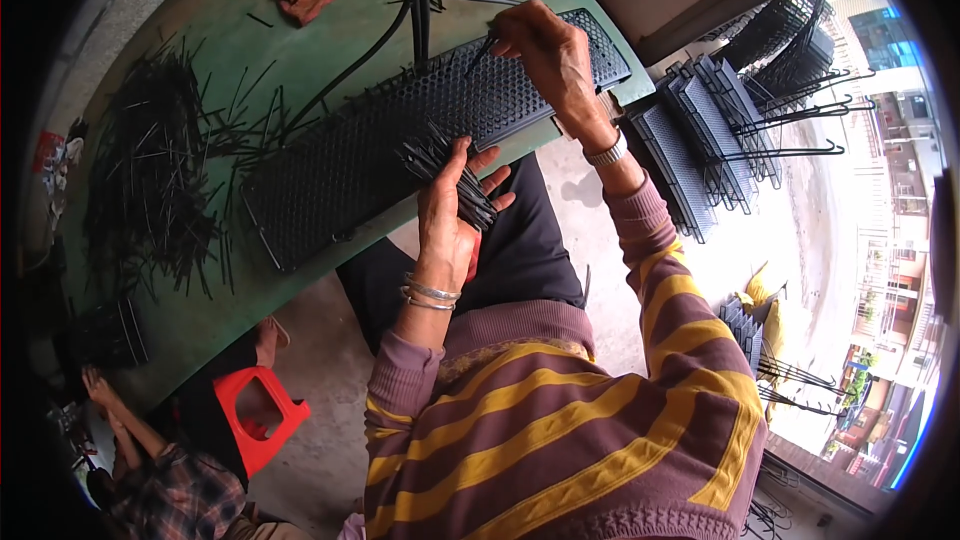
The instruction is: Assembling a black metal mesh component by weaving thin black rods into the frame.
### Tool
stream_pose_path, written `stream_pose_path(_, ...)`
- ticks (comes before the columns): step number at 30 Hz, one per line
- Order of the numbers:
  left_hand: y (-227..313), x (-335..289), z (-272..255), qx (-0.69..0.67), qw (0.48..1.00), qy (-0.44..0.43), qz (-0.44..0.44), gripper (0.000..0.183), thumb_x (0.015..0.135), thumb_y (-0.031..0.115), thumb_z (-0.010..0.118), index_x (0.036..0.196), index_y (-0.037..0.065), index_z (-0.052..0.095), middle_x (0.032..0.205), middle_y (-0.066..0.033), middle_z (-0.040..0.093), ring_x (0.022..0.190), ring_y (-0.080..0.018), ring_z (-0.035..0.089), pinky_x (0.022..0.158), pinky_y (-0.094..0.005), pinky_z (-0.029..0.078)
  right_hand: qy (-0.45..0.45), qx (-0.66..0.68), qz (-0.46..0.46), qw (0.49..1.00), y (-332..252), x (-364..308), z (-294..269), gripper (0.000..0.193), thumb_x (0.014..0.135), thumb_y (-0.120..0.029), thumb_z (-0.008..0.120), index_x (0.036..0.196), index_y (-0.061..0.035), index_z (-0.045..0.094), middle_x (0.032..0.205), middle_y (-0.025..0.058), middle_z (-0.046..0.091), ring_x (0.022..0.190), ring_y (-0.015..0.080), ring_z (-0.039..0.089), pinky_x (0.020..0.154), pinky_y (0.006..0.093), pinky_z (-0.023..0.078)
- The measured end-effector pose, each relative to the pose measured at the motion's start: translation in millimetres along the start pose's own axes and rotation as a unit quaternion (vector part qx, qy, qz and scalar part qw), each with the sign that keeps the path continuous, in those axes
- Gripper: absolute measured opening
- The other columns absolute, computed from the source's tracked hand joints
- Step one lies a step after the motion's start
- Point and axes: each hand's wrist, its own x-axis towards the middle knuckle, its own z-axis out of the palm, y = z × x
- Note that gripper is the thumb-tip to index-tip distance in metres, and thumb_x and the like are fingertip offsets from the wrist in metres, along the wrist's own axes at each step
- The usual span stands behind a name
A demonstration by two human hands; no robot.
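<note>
A long black perforated panel (335,175) lies slantwise along the near edge of the green table (235,75). Over its near edge, my left hand (447,215) is closed around a bundle of thin black strips (472,198), thumb on one side and fingers on the other. My right hand (550,50) is raised above the panel's right part, its fingertips pinched together on what looks like one thin black strip (480,57). The far tip of that strip blends into the dark panel.
Loose black strips (150,170) form a large heap on the table's left. A black metal rod frame (415,10) rises behind the panel. Stacked black mesh racks with hooks (700,130) stand at right. A co-worker's hands (105,395) and a red stool (262,415) are at lower left.
</note>
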Motion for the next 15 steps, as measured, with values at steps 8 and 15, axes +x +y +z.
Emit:
stream_pose_path(8,-17,5,-2,-0.065,0.997,-0.025,-0.033,0.028,0.092,0.028,0.061,0.117,0.017,0.054,0.1,-0.0085,0.063,0.092,-0.0253,0.064,0.082,-0.0495,0.055,0.018,-0.022,-0.101,0.995,40,23,14,0.013,0.091,-0.005,0.055,0.1,-0.0003,0.063,0.078,0.0064,0.069,0.071,0.0122,0.067,0.064,0.0244,0.052)
stream_pose_path(15,-22,8,-6,-0.08,0.996,-0.001,-0.042,0.023,0.092,0.024,0.06,0.111,0.011,0.057,0.097,-0.0099,0.063,0.093,-0.0256,0.064,0.085,-0.0491,0.054,0.012,-0.073,-0.112,0.991,34,25,10,0.012,0.091,-0.007,0.056,0.099,-0.0015,0.062,0.078,0.0069,0.069,0.067,0.0113,0.067,0.058,0.0244,0.049)
